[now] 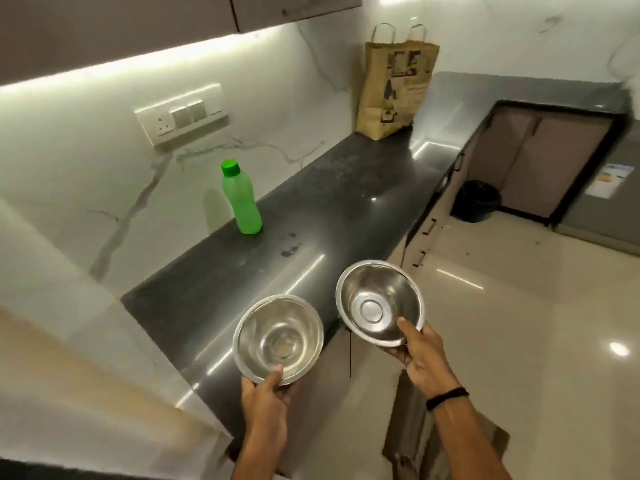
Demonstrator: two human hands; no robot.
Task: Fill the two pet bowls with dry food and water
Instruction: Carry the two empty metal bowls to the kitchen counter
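Note:
My left hand [268, 393] grips the near rim of an empty steel bowl [278, 337], held above the front edge of the dark counter [346, 202]. A second empty steel bowl [379, 303], tilted toward me, is held by its near rim in my right hand [420, 358], just past the counter's edge over the floor. A capped green plastic bottle [242, 199] stands upright on the counter near the wall. At the counter's far end a brown paper bag [396, 84] with handles stands against the wall.
A white switch and socket panel [181, 114] is on the marble wall above the bottle. Cabinet drawers with dark handles [429, 226] run under the counter. A black bin [476, 200] sits on the floor in the far corner beside a grey appliance [602, 202].

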